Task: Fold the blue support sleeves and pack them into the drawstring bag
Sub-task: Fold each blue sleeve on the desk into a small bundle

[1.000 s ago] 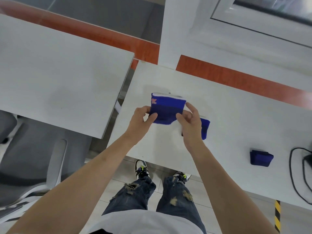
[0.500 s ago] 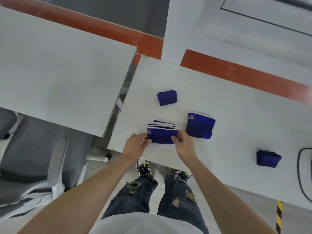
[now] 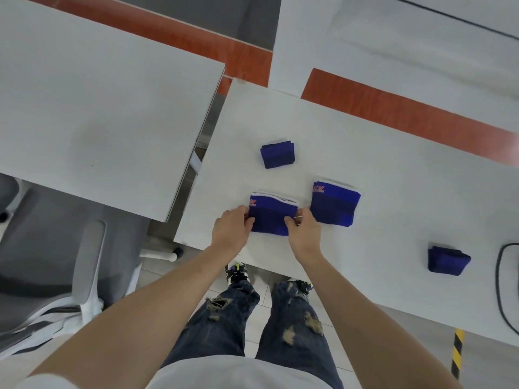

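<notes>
A blue support sleeve with a white top edge and an orange logo lies flat near the table's front edge. My left hand pinches its left side and my right hand pinches its right side. A second flat sleeve of the same kind lies just to its right, apart from my hands. A small folded blue bundle sits farther back, and another folded bundle rests at the right. No drawstring bag is in view.
The white table carries all the sleeves. A black cable loops at its right edge. A second white table stands to the left, with a grey office chair below it. My legs and shoes show under the table.
The sleeve between my hands now lies opened out flat with its logo showing, where before it was a narrower folded stack. My hands stay at its two sides.
</notes>
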{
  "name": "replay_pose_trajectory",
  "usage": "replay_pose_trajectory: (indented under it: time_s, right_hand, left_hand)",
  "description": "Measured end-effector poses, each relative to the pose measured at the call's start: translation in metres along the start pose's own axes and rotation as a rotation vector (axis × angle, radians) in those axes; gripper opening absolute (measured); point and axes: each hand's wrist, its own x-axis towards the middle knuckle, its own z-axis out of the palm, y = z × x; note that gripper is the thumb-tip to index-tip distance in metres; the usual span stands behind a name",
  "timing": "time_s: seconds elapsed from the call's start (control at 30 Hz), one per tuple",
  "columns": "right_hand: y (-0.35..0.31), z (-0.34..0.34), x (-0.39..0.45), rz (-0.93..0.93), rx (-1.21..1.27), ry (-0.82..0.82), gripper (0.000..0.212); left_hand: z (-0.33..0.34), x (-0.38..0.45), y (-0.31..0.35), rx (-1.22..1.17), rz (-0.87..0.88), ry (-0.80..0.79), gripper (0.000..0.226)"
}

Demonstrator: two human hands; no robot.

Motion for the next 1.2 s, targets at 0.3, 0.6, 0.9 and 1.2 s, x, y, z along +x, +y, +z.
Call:
replay_pose_trajectory:
  time_s: [0.3,0.6,0.9,1.2]
  right_hand:
    - [0.012,-0.003,-0.012,-0.619,-0.547,0.311,0.038]
    - [0.025,0.003,-0.002,-0.642,-0.842,0.122,0.056]
    - [0.019,-0.002,0.007,-0.656,-0.870,0.038,0.060]
    - [0.022,-0.004,0.008,-0.688,-0.876,0.028,0.064]
  left_hand:
    - [0.000,0.003,0.009,0.127,-0.004,0.052,0.018]
    - [-0.001,0.001,0.013,0.189,0.029,0.067,0.019]
    - [0.014,0.001,0.003,0.555,0.554,0.159,0.055]
    - [0.031,0.007,-0.005,0.629,0.429,-0.015,0.069]
